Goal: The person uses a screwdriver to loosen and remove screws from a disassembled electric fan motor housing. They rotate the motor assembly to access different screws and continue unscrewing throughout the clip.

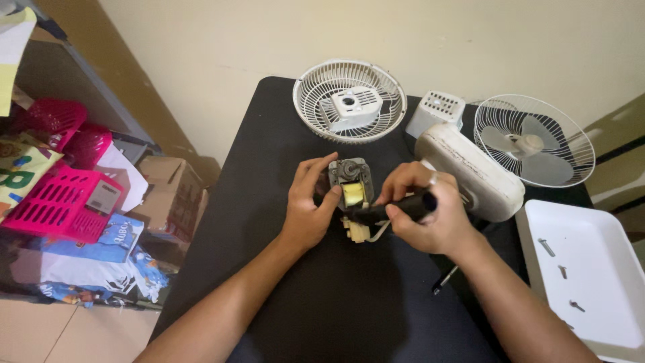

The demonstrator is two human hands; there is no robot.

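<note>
A small grey metal fan motor with a yellow coil (350, 185) sits mid-table, pinched steady by the left hand (309, 208) at its nine o'clock. The right hand (426, 215), at three o'clock, is clamped round a black-handled screwdriver (403, 207) aimed into it. Loose screws (563, 271) lie corralled in the white plastic tray (605, 323) at four o'clock, with the white round fan grille (349, 101) parked at twelve.

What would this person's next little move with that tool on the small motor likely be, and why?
Probably seating the tip on a screw and turning. The left hand steadies the small fan motor, while the right hand holds a black-handled screwdriver pointed at it. Loose screws already lie in the white tray, which suggests disassembly.
</note>
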